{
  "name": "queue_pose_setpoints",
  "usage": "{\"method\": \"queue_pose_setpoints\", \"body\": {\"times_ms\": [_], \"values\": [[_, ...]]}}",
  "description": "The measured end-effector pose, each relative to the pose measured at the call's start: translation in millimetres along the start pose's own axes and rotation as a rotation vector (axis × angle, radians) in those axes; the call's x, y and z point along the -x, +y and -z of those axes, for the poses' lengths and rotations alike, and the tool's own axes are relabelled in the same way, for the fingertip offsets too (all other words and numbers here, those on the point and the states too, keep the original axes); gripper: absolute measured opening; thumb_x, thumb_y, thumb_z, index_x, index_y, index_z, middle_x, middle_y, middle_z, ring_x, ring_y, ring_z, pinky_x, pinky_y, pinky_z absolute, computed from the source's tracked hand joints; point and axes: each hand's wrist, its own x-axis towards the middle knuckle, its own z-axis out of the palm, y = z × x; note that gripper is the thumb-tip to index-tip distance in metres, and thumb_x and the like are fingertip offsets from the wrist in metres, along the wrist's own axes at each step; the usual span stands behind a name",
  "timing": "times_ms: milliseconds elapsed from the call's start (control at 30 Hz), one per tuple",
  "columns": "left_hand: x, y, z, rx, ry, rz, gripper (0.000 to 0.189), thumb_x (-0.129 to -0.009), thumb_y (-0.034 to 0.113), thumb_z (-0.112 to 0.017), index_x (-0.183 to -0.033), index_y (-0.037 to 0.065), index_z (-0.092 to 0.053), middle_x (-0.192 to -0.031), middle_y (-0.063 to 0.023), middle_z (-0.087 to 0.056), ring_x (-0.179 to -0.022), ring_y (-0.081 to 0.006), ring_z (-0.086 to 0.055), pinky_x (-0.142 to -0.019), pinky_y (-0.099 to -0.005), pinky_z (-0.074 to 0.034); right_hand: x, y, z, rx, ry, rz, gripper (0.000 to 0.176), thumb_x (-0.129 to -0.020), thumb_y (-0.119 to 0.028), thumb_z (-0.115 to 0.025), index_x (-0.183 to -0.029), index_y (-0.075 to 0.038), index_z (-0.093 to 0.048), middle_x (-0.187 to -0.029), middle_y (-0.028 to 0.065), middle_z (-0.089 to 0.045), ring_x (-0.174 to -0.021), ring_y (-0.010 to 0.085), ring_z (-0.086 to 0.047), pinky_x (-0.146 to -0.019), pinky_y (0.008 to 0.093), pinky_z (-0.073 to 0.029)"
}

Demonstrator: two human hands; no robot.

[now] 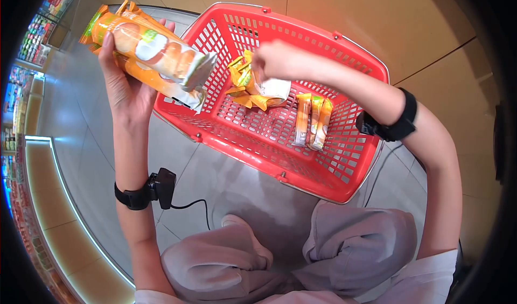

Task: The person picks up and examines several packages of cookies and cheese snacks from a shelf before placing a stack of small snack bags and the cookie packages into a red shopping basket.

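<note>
My left hand (121, 83) is wrapped round several orange snack packets (156, 48), held up beside the left end of the red shopping basket (237, 145). The packets have clear and silvery ends and pictures of round biscuits or bread on them. Over the inside of the basket, my right hand (277, 61) is blurred, its fingers curled in; whether something is between them is hidden. Just beneath it lies a jumble of yellow-orange packets (250, 96) with a white part. Farther right in the basket, three slim orange packets (312, 121) lie side by side.
The basket stands on a grey tiled floor (183, 196) in front of my bent knees. A tan panel (344, 8) rises behind it. Lit store shelves (37, 40) run along the left. Black wrist straps with cables (161, 188) sit on both forearms.
</note>
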Motion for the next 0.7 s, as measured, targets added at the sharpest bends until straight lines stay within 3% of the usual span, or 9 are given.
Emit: {"method": "queue_pose_setpoints", "body": {"times_ms": [33, 67, 100, 133, 300, 467, 533, 600, 700], "values": [[-0.7, 2.8, 1.4, 0.054, -0.022, -0.004, 0.074, -0.076, 0.046, -0.061, -0.127, 0.002, -0.031, -0.124, -0.0245, -0.039, -0.116, -0.0369, -0.042, -0.097, -0.0493, -0.038, -6.5, 13.6, -25.0, 0.139, -0.119, -0.062, 0.031, -0.066, -0.009, -0.069, -0.095, -0.001, -0.06, -0.091, 0.015, -0.063, -0.087, 0.0279, -0.06, -0.076, 0.036, -0.048], [-1.1, 2.0, 3.3, 0.146, -0.017, 0.024, 0.073, -0.075, 0.045, -0.063, -0.127, 0.004, -0.032, -0.126, -0.0248, -0.037, -0.118, -0.037, -0.04, -0.099, -0.0505, -0.035, -22.6, 50.5, -62.6, 0.172, -0.05, 0.15, 0.053, -0.061, -0.013, -0.076, -0.108, -0.004, -0.054, -0.1, 0.0161, -0.06, -0.096, 0.0313, -0.057, -0.081, 0.0372, -0.045], [-5.1, -1.4, 6.0, 0.231, -0.008, 0.058, 0.073, -0.074, 0.043, -0.064, -0.128, 0.005, -0.033, -0.129, -0.0252, -0.034, -0.119, -0.0371, -0.038, -0.101, -0.0518, -0.031, -21.9, 43.8, -72.9, 0.11, -0.24, -0.101, 0.072, -0.057, -0.017, -0.08, -0.119, -0.008, -0.047, -0.105, 0.017, -0.058, -0.099, 0.0324, -0.055, -0.084, 0.0371, -0.044], [-8.4, -3.8, 9.4, 0.319, -0.002, 0.086, 0.072, -0.073, 0.042, -0.066, -0.129, 0.007, -0.035, -0.131, -0.0256, -0.032, -0.121, -0.0373, -0.035, -0.102, -0.053, -0.028, -30.2, 54.9, -91.7, 0.128, -0.311, -0.129, 0.082, -0.056, -0.018, -0.081, -0.126, -0.013, -0.04, -0.103, 0.0173, -0.059, -0.099, 0.032, -0.055, -0.083, 0.0379, -0.044], [-14.2, -4.6, 14.1, 0.384, 0.078, 0.061, 0.065, -0.072, 0.04, -0.069, -0.123, 0.01, -0.042, -0.127, -0.025, -0.036, -0.119, -0.0393, -0.037, -0.1, -0.053, -0.032, -39.2, 73.6, -124.8, 0.165, -0.072, -0.07, 0.045, -0.068, -0.019, -0.071, -0.11, -0.012, -0.055, -0.082, 0.0144, -0.063, -0.082, 0.025, -0.062, -0.073, 0.0353, -0.049], [-11.9, -2.0, 22.6, 0.421, 0.083, 0.1, 0.065, -0.073, 0.041, -0.067, -0.123, 0.009, -0.041, -0.125, -0.024, -0.038, -0.118, -0.0404, -0.038, -0.1, -0.054, -0.032, -23.0, 53.4, -37.3, -0.09, -0.06, 0.054, 0.038, -0.074, -0.027, -0.066, -0.105, -0.009, -0.056, -0.093, 0.0124, -0.062, -0.088, 0.0266, -0.06, -0.078, 0.0348, -0.047], [-12.6, -0.2, 23.5, 0.394, 0.097, 0.07, 0.065, -0.073, 0.042, -0.067, -0.123, 0.009, -0.041, -0.124, -0.0239, -0.038, -0.117, -0.0406, -0.038, -0.1, -0.0548, -0.031, -3.5, 42.0, -10.3, -0.606, 0.083, 0.255, 0.036, -0.079, -0.031, -0.063, -0.104, -0.005, -0.056, -0.095, 0.0077, -0.06, -0.088, 0.0207, -0.059, -0.081, 0.0333, -0.045], [-12.9, 1.1, 23.9, 0.378, 0.1, 0.051, 0.065, -0.074, 0.042, -0.066, -0.123, 0.009, -0.04, -0.124, -0.024, -0.038, -0.117, -0.0407, -0.038, -0.1, -0.0555, -0.031, 23.7, 16.9, 17.1, -0.847, 0.149, 0.252, 0.038, -0.086, -0.031, -0.055, -0.109, -0.001, -0.05, -0.098, 0.0101, -0.061, -0.092, 0.0211, -0.059, -0.088, 0.0323, -0.043], [-16.1, 1.6, 23.8, 0.375, 0.111, 0.046, 0.066, -0.074, 0.043, -0.066, -0.123, 0.009, -0.039, -0.124, -0.0241, -0.037, -0.116, -0.0401, -0.039, -0.099, -0.0564, -0.031, 38.8, -1.4, 28.3, -1.499, 0.044, 0.417, 0.039, -0.09, -0.031, -0.047, -0.111, 0.002, -0.046, -0.095, 0.0156, -0.06, -0.096, 0.0269, -0.058, -0.089, 0.0393, -0.045]]}}
